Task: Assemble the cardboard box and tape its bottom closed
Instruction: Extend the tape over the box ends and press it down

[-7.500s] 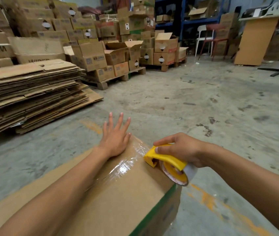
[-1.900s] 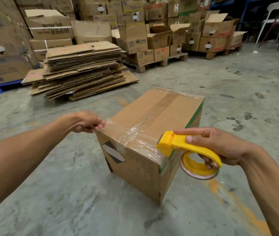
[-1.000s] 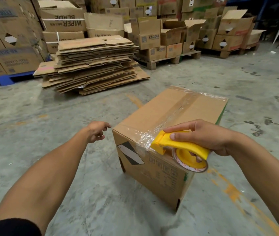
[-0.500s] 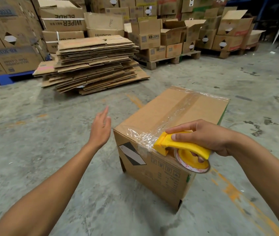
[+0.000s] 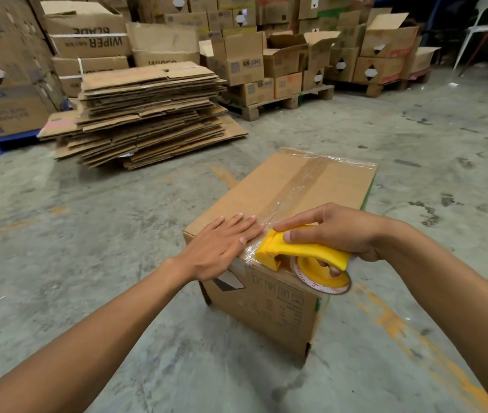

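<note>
Closest to us, two bare arms reach out over the grey floor (image 5: 58, 263) toward a brown cardboard box (image 5: 272, 302) that sits on the floor in the middle of the room. The left hand (image 5: 221, 245) lies flat on the near top edge of the box, its fingers (image 5: 244, 222) straight and close together, pressing down on the clear tape (image 5: 293, 189). Just beside it, at 3 o'clock, the right hand (image 5: 335, 231) grips a yellow tape dispenser (image 5: 299, 251); its fingers are curled round the handle and the pointer finger lies along the top. The front of the dispenser touches the near top edge of the box, and the roll of tape (image 5: 323, 281) hangs against the box's near side. A shiny strip of the tape runs along the middle of the box top to the far edge. Farther off, at 11 o'clock, a big stack of flat cardboard sheets (image 5: 147, 114) lies on the floor. Behind it, from 10 o'clock to 1 o'clock, many made-up boxes are piled on wooden pallets (image 5: 278, 102). Far away at 2 o'clock stands a white chair (image 5: 484, 34).
</note>
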